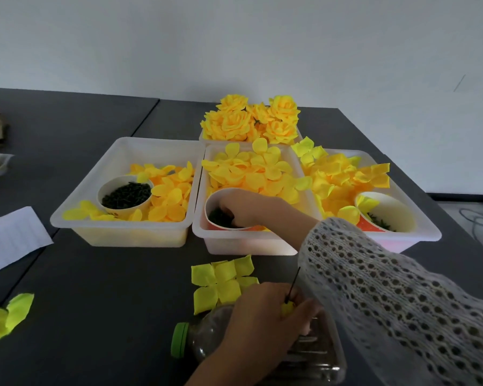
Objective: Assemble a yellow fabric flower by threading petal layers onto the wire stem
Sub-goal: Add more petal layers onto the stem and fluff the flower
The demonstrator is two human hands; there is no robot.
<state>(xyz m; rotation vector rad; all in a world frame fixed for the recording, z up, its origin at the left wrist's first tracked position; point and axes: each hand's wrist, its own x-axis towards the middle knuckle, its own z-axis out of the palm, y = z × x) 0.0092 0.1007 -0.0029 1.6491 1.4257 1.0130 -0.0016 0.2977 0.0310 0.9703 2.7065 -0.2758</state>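
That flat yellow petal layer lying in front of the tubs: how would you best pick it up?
Pinch one outer petal tip of the flat petal layer, coming from above on its far left side. It lies flat on the table, and the left hand crowds its near right edge.

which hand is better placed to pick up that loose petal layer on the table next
Left in position, since the left hand is beside the petal layer, but it grips the stem. The right hand reaches into the paper cup, farther off, so it probably must come back.
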